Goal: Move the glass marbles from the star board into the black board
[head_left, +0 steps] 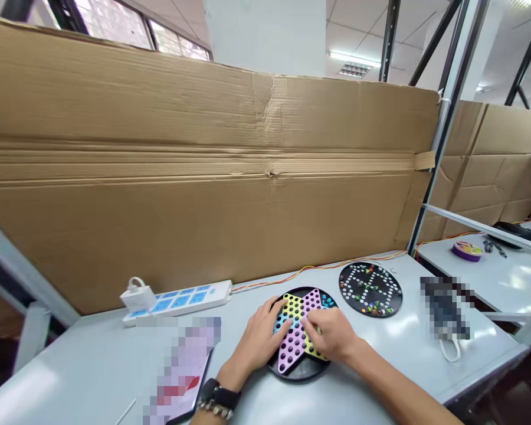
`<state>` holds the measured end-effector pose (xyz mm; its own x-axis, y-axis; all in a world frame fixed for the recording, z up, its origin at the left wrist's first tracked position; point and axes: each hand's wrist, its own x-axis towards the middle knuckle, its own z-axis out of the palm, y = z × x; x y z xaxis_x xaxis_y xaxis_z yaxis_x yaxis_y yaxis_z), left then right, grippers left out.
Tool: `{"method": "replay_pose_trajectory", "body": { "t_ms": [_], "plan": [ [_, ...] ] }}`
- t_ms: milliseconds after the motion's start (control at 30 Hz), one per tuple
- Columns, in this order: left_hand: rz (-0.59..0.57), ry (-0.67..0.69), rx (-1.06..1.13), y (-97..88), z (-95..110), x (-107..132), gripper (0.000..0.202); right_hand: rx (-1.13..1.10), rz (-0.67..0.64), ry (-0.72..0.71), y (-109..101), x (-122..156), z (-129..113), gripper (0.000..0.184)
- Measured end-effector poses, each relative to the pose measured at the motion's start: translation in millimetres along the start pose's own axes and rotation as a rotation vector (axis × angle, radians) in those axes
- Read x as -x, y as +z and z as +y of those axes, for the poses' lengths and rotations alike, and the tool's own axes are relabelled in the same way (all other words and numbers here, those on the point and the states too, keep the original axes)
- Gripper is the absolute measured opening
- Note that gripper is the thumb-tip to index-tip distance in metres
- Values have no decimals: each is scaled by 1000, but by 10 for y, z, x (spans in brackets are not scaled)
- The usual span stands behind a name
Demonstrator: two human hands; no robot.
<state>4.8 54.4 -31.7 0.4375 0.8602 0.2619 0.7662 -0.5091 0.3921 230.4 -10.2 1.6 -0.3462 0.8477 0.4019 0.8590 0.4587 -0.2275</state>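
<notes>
A round Chinese checkers board (291, 348) lies on the table, with a yellow, pink and blue star full of holes set in a black base. My left hand (260, 335) rests on its left side, fingers spread over the star. Over the right side, my right hand (334, 335) is closed, its fingers curled down; whatever they hold is hidden. Small blue pieces (328, 301) sit in the base's upper right section. To the right of this board is a black round board (370, 289) with white spots and several coloured marbles.
A white power strip (190, 299) with a plugged-in charger (138, 296) lies along the back left. A blurred phone-like slab (188, 372) is at left front, a dark blurred device (445, 307) with a cable at right. A cardboard wall (203, 218) stands behind.
</notes>
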Motion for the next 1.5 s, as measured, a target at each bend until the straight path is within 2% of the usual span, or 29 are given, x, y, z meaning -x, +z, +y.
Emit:
{"method": "replay_pose_trajectory", "body": {
  "t_ms": [67, 133, 233, 400, 533, 667, 767, 867, 1067, 1333, 1500],
  "plan": [
    [10, 8, 1, 13, -5, 3, 49, -18, -58, -165, 106, 45, -235, 37],
    [16, 13, 4, 21, -7, 6, 48, 3, -129, -248, 156, 73, -382, 36],
    [9, 2, 2, 23, -4, 7, 48, 44, -187, -242, 150, 86, -447, 36],
    [-9, 7, 3, 17, -10, 6, 48, -10, -153, -196, 92, 84, -395, 31],
    [2, 15, 0, 10, -15, 8, 49, -57, -43, -58, -62, 85, -174, 28],
    [-16, 3, 1, -8, -3, 8, 50, 15, 76, 210, -297, 192, 345, 22],
    [-10, 0, 3, -20, 12, 6, 49, 189, 50, 343, -389, 370, 761, 23],
    [-19, -15, 7, -28, 24, 4, 50, 339, -41, 381, -383, 550, 1018, 26],
    [5, -8, -1, -39, 26, 8, 49, 345, -107, 377, -353, 674, 1103, 29],
    [4, 1, -16, -27, 11, 8, 49, 52, -158, 444, -496, 658, 1147, 21],
    [-33, -21, 9, -43, 30, 3, 50, -46, -171, 478, -497, 620, 1248, 16]
  ]
}}
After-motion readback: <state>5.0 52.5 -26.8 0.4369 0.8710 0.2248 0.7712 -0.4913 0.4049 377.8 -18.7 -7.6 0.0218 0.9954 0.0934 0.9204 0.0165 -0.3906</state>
